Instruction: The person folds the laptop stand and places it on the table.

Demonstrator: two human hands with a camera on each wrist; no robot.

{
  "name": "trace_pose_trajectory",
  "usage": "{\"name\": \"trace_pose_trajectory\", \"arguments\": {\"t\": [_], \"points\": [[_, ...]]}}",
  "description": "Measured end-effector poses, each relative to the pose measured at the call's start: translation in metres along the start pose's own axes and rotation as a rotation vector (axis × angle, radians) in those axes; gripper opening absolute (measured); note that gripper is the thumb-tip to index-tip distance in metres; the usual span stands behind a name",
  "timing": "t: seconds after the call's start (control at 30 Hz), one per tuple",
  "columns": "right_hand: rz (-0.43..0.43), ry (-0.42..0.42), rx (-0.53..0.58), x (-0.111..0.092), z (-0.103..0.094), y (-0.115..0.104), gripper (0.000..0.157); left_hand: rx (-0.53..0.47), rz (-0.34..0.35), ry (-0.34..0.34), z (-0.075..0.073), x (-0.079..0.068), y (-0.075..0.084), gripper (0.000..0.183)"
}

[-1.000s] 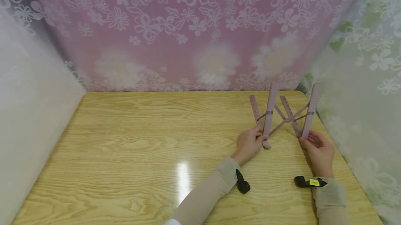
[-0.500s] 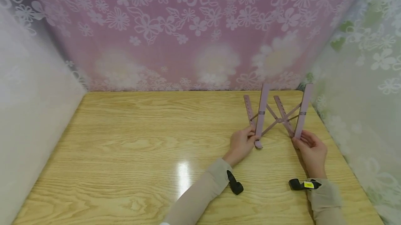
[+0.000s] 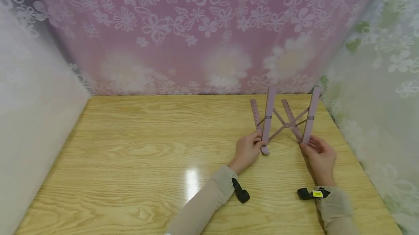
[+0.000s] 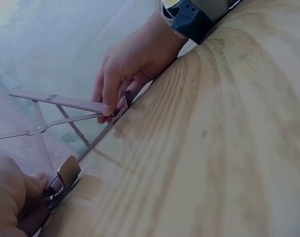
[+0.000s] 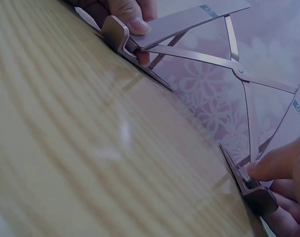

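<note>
A pinkish-mauve folding laptop stand [image 3: 268, 113] stands unfolded on the right part of the table, its two sloping arms joined by crossed braces. Each arm carries a small dark logo label. My left hand [image 3: 247, 151] pinches the near end of the left arm, just above its curled front lip. At the near end of the right arm, my right hand [image 3: 322, 158] grips with thumb and fingers. In the right wrist view the cross brace [image 5: 241, 73] and metal lip [image 5: 115, 33] show up close. Slotted base rails [image 3: 254, 111] lie behind the arms.
The wood-grain table [image 3: 131, 155] spreads to the left, with a bright light reflection near its middle. A pink flowered curtain [image 3: 196, 38] hangs at the back. Pale flowered curtains [image 3: 376, 100] border the right side, and a whitish panel [image 3: 36, 100] the left.
Both hands have shifted to the left along the table, and the laptop stand has moved with them. Its unfolded shape and both grips look the same.
</note>
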State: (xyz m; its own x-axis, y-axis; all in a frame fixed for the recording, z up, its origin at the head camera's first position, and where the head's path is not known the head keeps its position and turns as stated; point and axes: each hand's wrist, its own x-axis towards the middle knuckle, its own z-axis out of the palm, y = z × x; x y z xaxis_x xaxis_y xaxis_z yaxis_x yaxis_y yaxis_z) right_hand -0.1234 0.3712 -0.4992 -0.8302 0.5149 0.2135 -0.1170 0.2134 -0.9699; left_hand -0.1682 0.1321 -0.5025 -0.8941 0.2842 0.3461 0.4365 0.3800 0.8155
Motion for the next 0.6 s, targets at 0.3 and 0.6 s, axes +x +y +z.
{"name": "trace_pose_trajectory", "arguments": {"t": [0.3,0.6], "points": [[-0.034,-0.016,-0.025,-0.009,0.014,-0.007,0.038,0.011,-0.018,0.004,-0.012,-0.004,-0.009,0.014],[-0.052,-0.072,-0.024,-0.025,0.031,-0.030,0.036,-0.034,0.002,-0.031,-0.030,-0.012,-0.019,0.013]]}}
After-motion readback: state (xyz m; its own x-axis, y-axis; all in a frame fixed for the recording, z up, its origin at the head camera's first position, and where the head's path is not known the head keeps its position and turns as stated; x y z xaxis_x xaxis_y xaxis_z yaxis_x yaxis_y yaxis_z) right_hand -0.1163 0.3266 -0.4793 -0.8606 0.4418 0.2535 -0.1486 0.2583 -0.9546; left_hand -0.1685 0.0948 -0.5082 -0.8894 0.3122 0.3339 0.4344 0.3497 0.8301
